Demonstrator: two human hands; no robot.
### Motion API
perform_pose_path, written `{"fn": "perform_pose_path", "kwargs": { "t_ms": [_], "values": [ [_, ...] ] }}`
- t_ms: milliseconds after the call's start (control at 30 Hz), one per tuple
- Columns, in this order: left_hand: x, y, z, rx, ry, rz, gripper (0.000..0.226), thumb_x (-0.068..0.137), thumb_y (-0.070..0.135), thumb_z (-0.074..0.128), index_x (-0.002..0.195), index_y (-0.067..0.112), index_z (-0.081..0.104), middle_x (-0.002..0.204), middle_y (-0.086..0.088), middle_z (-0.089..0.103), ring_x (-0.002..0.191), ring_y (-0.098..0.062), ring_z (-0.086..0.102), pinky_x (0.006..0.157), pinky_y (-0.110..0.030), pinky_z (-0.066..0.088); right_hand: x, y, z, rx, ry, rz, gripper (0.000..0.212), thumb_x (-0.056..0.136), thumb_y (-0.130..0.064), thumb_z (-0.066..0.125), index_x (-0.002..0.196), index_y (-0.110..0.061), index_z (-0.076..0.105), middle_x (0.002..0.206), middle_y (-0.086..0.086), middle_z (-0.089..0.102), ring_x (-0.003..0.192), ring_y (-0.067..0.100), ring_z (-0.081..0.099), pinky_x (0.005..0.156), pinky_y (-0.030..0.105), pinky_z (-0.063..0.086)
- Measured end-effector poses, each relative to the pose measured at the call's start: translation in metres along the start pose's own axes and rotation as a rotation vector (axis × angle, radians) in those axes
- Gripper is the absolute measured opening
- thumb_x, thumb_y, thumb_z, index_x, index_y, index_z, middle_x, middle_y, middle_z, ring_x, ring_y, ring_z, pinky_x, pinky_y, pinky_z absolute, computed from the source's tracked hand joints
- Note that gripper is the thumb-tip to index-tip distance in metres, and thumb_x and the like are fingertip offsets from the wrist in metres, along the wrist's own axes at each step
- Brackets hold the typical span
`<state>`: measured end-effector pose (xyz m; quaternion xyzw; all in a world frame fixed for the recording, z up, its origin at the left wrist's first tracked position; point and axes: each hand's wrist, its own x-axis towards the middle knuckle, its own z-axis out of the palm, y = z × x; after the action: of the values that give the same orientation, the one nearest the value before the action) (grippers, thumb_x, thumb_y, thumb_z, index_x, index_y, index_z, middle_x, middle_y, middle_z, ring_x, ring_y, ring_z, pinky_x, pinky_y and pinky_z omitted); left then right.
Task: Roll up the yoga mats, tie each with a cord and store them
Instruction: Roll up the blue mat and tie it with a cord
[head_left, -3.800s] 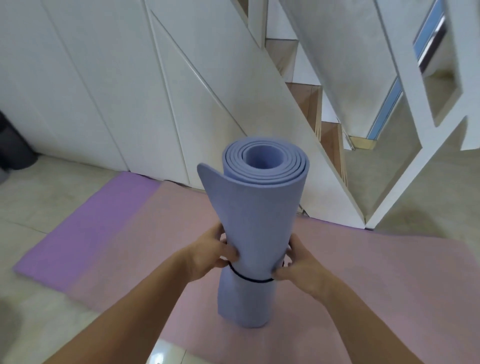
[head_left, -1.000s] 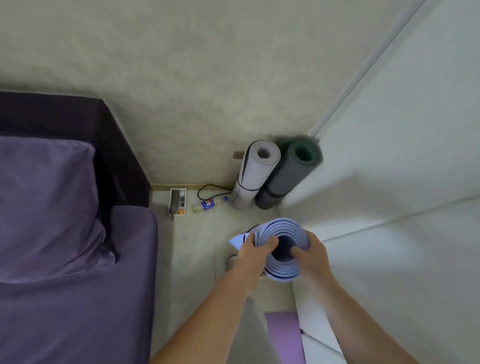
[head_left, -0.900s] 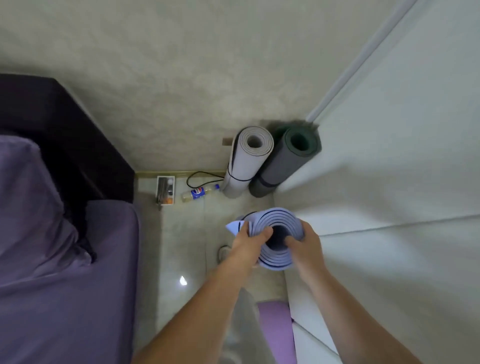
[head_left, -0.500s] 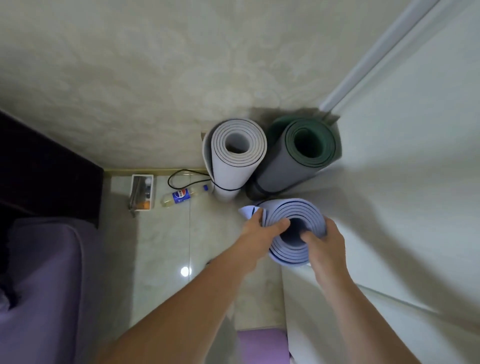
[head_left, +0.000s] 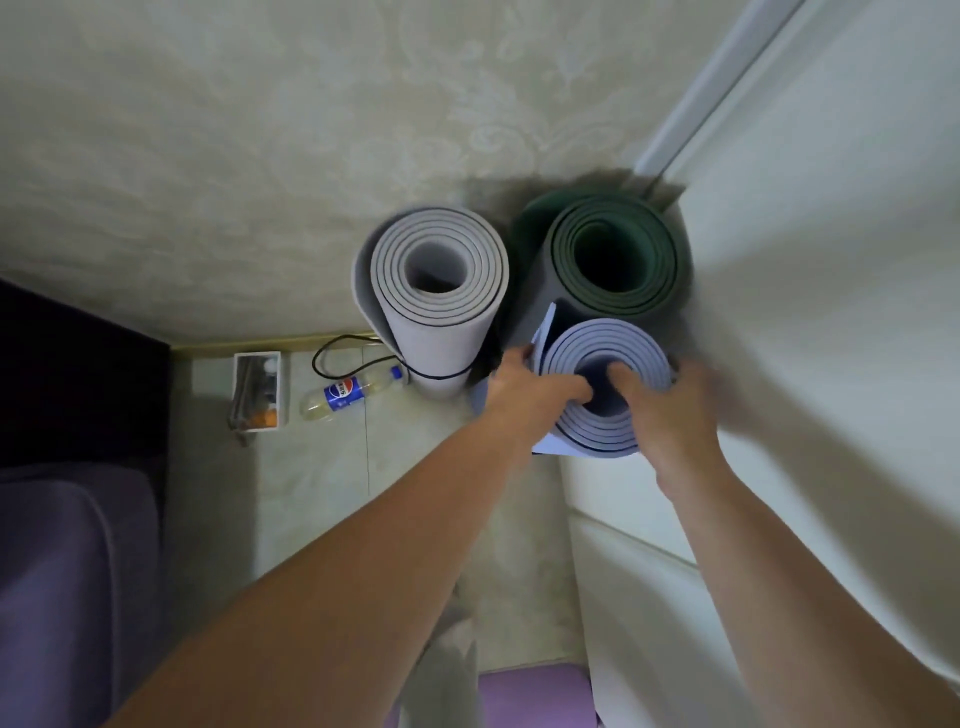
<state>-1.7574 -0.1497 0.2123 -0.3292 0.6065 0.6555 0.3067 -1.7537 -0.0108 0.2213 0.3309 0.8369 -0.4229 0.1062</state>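
Blue mat (head_left: 587, 340) stands on end in the corner, just in front of green mat (head_left: 613, 306) and right of grey mat (head_left: 441, 301), close to the white panel (head_left: 805, 312). Both hands grasp its top rim. Left hand (head_left: 524, 395) and right hand (head_left: 670, 410) each hook a digit into the core, w/ the other fingers round the outside.

Handling, prob.: foam, so light, soft and springy. Surface looks matte, so likely grippy, not fragile. It'll dent under a hard pinch and wants to unroll; the outer flap (head_left: 543, 332) already stands proud at the top. Rim pinch is OK for lowering. For carrying, better both palms round the body near the tie.

Hard to see:
- Blue mat's cord and foot are hidden by its own top and the hands, so can't tell if it's on the floor (head_left: 322, 493) yet.
- Right hand's outer edge is blurred.
- Grey mat's cord (head_left: 436, 375) shows; green's doesn't.
- Purple mat (head_left: 535, 696) is cut off at the bottom edge.
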Motion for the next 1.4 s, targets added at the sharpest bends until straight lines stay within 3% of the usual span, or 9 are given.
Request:
{"fn": "perform_pose_path", "kwargs": {
  "t_ms": [200, 300, 467, 633, 833, 1000, 1100, 1167, 1400],
  "values": [
    [-0.009, 0.0, 0.01, 0.045, -0.067, -0.031, 0.051, 0.067, 0.015, 0.075, 0.115, 0.022, 0.059, 0.105, -0.006, 0.066, 0.096, -0.028, 0.066, 0.084, -0.05, 0.06, -0.003, 0.008, -0.014, -0.083, 0.022, 0.038, 0.042, 0.078, -0.036, 0.071, 0.107, -0.008, 0.06, 0.101, 0.011, 0.066, 0.089, 0.033, 0.064, 0.08, 0.049, 0.057],
    [-0.011, 0.004, 0.013, 0.124, -0.077, -0.001, 0.071, 0.052, 0.028, 0.072, 0.122, 0.023, 0.059, 0.106, -0.003, 0.065, 0.098, -0.026, 0.065, 0.088, -0.046, 0.058, -0.002, 0.014, -0.015, -0.081, 0.042, 0.053, 0.039, 0.085, -0.03, 0.07, 0.111, -0.004, 0.056, 0.107, 0.014, 0.063, 0.093, 0.035, 0.063, 0.078, 0.045, 0.055],
    [-0.01, -0.003, 0.006, 0.1, -0.062, -0.004, 0.084, 0.064, 0.031, 0.086, 0.136, 0.017, 0.046, 0.118, -0.003, 0.061, 0.106, -0.025, 0.063, 0.096, -0.044, 0.054, -0.005, 0.008, -0.01, -0.115, 0.011, 0.038, 0.045, 0.082, -0.039, 0.071, 0.108, -0.01, 0.05, 0.105, 0.008, 0.06, 0.094, 0.033, 0.062, 0.081, 0.05, 0.055],
    [-0.024, -0.006, 0.003, 0.055, -0.033, -0.014, 0.125, 0.031, 0.051, 0.085, 0.142, 0.02, 0.039, 0.125, -0.001, 0.059, 0.113, -0.024, 0.062, 0.097, -0.043, 0.054, -0.013, 0.002, -0.009, -0.218, 0.012, 0.049, 0.061, 0.073, -0.053, 0.071, 0.115, -0.016, 0.046, 0.114, 0.005, 0.058, 0.101, 0.032, 0.06, 0.086, 0.055, 0.053],
    [-0.029, -0.008, -0.001, 0.024, -0.047, -0.033, 0.125, 0.033, 0.054, 0.085, 0.144, 0.022, 0.038, 0.131, -0.001, 0.058, 0.116, -0.025, 0.061, 0.099, -0.043, 0.052, -0.02, -0.006, -0.016, -0.298, 0.05, -0.034, 0.073, 0.073, -0.049, 0.064, 0.137, -0.019, 0.044, 0.133, 0.006, 0.054, 0.114, 0.032, 0.056, 0.092, 0.054, 0.05],
    [-0.054, 0.003, -0.022, 0.0, -0.044, -0.036, 0.083, 0.084, 0.032, 0.076, 0.151, 0.014, 0.031, 0.138, 0.001, 0.045, 0.118, -0.019, 0.047, 0.094, -0.034, 0.041, -0.041, -0.02, -0.021, -0.453, 0.092, -0.19, 0.07, 0.088, -0.04, 0.06, 0.15, -0.021, 0.032, 0.149, 0.009, 0.036, 0.133, 0.032, 0.04, 0.1, 0.048, 0.04],
    [-0.082, 0.018, -0.037, 0.034, 0.015, -0.015, 0.019, 0.088, 0.028, 0.07, 0.1, 0.024, 0.056, 0.11, 0.002, 0.054, 0.101, -0.021, 0.05, 0.078, -0.031, 0.044, -0.064, -0.032, -0.023, -0.48, 0.09, -0.242, 0.064, 0.09, -0.037, 0.058, 0.148, -0.021, 0.034, 0.149, 0.008, 0.036, 0.133, 0.031, 0.039, 0.1, 0.045, 0.04],
    [-0.102, 0.024, -0.048, 0.039, 0.029, 0.012, 0.025, 0.09, 0.023, 0.068, 0.078, 0.023, 0.046, 0.099, -0.003, 0.05, 0.089, -0.021, 0.046, 0.071, -0.031, 0.041, -0.082, -0.04, -0.023, -0.468, 0.078, -0.256, 0.061, 0.09, -0.035, 0.057, 0.146, -0.021, 0.037, 0.146, 0.008, 0.038, 0.131, 0.031, 0.041, 0.097, 0.044, 0.041],
    [-0.22, 0.028, -0.11, 0.014, -0.021, 0.083, 0.006, 0.093, 0.021, 0.063, 0.088, 0.017, 0.063, 0.084, 0.0, 0.069, 0.078, -0.021, 0.063, 0.069, -0.029, 0.045, -0.204, -0.074, -0.044, -0.473, 0.034, -0.285, 0.057, 0.091, -0.032, 0.057, 0.143, -0.019, 0.04, 0.143, 0.008, 0.042, 0.126, 0.032, 0.046, 0.096, 0.042, 0.042]
  ]
}}
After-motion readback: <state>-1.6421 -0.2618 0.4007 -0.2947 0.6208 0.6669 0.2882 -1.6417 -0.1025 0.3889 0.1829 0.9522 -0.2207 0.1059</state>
